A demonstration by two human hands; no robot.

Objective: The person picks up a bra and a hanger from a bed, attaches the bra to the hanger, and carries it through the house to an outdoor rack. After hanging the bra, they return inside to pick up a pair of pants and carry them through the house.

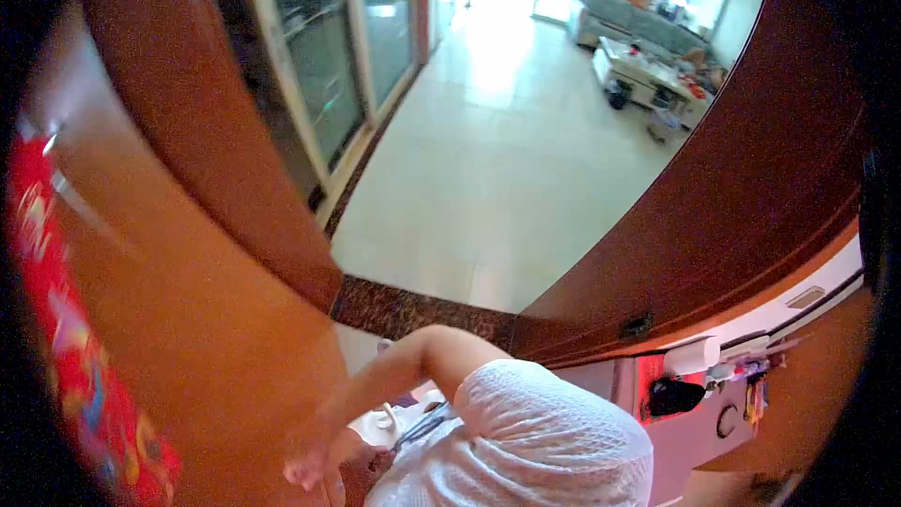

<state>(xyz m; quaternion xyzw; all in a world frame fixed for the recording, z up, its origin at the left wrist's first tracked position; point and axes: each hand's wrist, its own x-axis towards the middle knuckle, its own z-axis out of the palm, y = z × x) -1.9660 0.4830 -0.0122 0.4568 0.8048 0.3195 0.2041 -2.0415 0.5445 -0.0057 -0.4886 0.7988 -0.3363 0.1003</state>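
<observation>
A bent bare arm in a white textured short sleeve [554,413] crosses the bottom of the view, its elbow pointing forward. From its bend I take it as my right arm. At its end my right hand [306,471] overlaps the lower part of the orange-brown wooden door [206,291]; blur smears its fingers, so I cannot tell what they hold. Beneath the forearm shows a white object [377,426] with a pale curved piece on it. Bluish-grey strips [424,424] lie beside it, against the white top. My left hand is out of view.
Dark-red door frames [723,197] flank a doorway with a dark stone threshold [422,308]. Beyond lie pale floor tiles [479,160], sliding glass doors [319,56], a grey sofa [643,23] and a low table [633,75]. At right, a ledge carries a black item [676,396] and a white cylinder [693,355].
</observation>
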